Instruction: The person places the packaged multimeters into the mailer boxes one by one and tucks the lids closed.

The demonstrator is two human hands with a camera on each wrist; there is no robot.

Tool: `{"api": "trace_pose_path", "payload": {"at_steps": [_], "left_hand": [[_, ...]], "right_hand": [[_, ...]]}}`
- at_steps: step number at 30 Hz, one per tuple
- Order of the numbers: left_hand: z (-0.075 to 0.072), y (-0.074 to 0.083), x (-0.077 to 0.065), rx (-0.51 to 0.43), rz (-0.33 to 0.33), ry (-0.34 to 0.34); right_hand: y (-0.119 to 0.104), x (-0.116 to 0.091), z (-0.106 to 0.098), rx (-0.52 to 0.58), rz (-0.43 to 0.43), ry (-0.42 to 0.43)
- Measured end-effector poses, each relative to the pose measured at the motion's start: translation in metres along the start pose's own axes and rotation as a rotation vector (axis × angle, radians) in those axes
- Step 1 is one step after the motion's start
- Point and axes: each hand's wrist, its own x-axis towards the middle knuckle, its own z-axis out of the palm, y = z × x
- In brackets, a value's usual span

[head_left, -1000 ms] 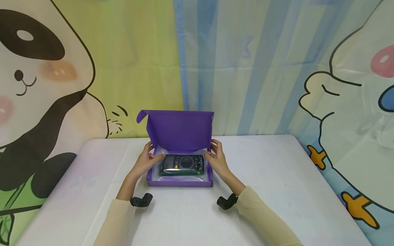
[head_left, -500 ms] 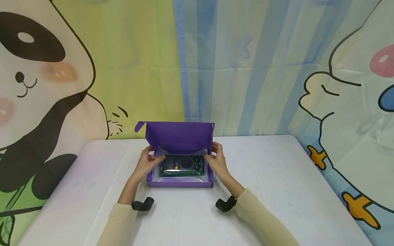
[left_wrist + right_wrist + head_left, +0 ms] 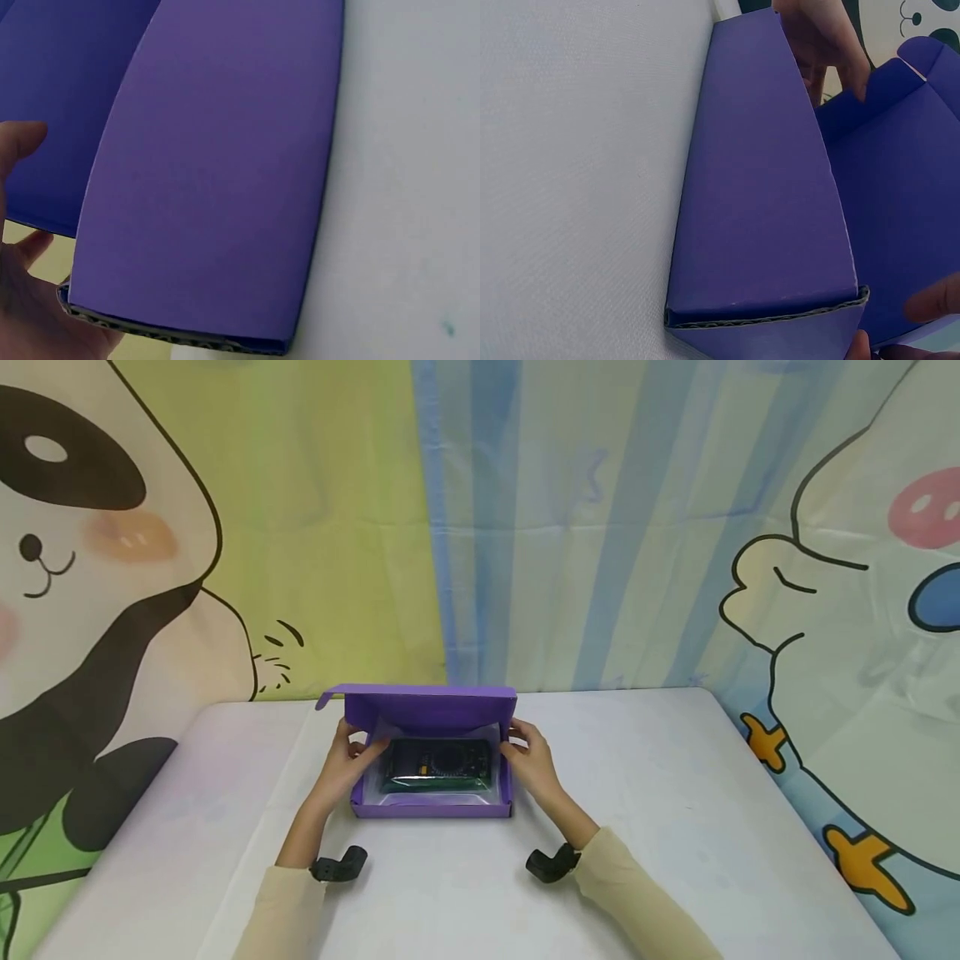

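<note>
A purple cardboard mailer box [image 3: 431, 811] sits on the table with its lid [image 3: 429, 706] raised at the back and leaning forward. Inside lies a black-and-green multimeter [image 3: 438, 768] in clear plastic. My left hand [image 3: 345, 767] holds the box's left side near the rear, its thumb reaching over the inside and its fingers outside. On the opposite side my right hand [image 3: 534, 767] grips likewise, thumb inward by the lid's hinge end. In the right wrist view, the box's front wall [image 3: 757, 172] hides the multimeter; my right thumb [image 3: 934, 300] shows in front of the lid.
The white table [image 3: 660, 793] spreads around the box, its back edge just behind the lid. A cartoon-printed curtain [image 3: 525, 527] hangs beyond. A side flap [image 3: 330, 693] juts out at the lid's left end. Black wrist cameras [image 3: 551, 863] are strapped at both wrists.
The lid has swung forward and down from nearly upright, shading the multimeter. Both hands have stayed at the box's sides. The head view has shifted slightly.
</note>
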Motion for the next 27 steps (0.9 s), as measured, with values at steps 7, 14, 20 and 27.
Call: {"api": "trace_pose_path", "payload": {"at_steps": [7, 14, 20, 27], "left_hand": [[0.001, 0.009, -0.003, 0.063, 0.014, 0.106], [0.001, 0.021, -0.003, -0.036, 0.016, 0.189], [-0.001, 0.026, -0.005, -0.11, 0.051, 0.168], [0.002, 0.024, -0.009, -0.102, 0.014, 0.092]], "right_hand": [[-0.006, 0.001, -0.002, 0.077, -0.033, 0.023], [-0.009, 0.005, -0.003, 0.204, -0.172, 0.027], [-0.015, 0.007, -0.003, 0.302, -0.157, 0.001], [-0.011, 0.003, 0.0, 0.299, -0.107, 0.026]]}}
